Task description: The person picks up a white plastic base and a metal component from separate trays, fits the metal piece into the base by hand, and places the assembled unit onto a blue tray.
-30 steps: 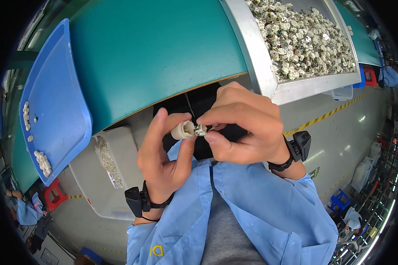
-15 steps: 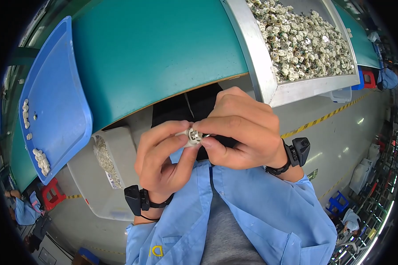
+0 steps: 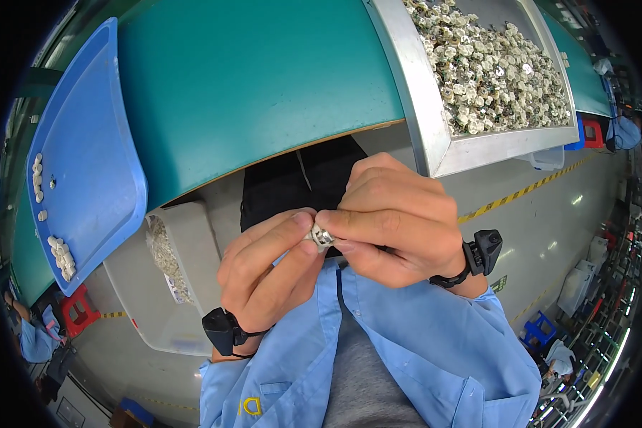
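Note:
A small white part with shiny metal pieces [image 3: 322, 236] is pinched between my two hands, in front of my lap. My left hand [image 3: 272, 260] grips its left side with thumb and fingertips. From the right, my right hand [image 3: 399, 221] presses thumb and forefinger against the metal side. The fingertips cover much of the part, so its full shape is hidden. Both hands hover just off the near edge of the green table [image 3: 257, 71].
A blue tray [image 3: 85, 143] at the left holds several white pieces [image 3: 62, 258]. At the right, a metal-rimmed tray [image 3: 471, 153] carries a heap of small white-and-metal parts [image 3: 499, 78]. Below the table stands a translucent bin [image 3: 185, 332] with a bag of parts [image 3: 165, 253].
My left hand has turned, its fingers now closer together over the part. The part is tilted differently and more covered. Both hands stay near the same place.

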### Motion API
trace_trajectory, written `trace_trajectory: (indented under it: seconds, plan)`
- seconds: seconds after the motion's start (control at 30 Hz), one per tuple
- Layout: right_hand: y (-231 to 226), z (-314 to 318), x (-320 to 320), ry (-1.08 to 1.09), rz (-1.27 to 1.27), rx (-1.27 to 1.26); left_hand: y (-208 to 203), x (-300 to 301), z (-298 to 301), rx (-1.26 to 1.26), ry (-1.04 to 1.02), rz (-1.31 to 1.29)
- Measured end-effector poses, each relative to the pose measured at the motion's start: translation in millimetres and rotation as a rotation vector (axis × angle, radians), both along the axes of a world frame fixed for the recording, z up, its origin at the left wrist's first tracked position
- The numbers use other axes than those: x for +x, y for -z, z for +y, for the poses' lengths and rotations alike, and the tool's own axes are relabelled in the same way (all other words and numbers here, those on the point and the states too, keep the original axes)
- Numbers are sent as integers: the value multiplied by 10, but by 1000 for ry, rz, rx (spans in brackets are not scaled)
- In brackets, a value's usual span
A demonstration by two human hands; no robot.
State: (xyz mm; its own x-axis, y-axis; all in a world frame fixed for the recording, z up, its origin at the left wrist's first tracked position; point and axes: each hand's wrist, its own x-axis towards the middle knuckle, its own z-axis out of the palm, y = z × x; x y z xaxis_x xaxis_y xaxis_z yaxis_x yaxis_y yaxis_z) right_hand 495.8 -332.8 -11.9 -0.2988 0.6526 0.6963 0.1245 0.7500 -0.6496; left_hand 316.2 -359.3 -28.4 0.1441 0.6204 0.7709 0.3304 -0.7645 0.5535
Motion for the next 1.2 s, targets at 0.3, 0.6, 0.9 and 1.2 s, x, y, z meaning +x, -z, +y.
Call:
trace_trajectory:
  seconds: [0.3,0.6,0.9,1.2]
  plan:
    - [154,-92,-105,223,-239,21,207,14,-213,-685,144,-613]
    - [555,-115,-232,314,-344,6,317,80,-264,-965,57,-739]
    - [934,-29,-304,157,13,-166,427,12,-190,-1462,426,-821]
    - [1104,58,-407,109,196,-253,425,36,-35,-1354,375,-868]
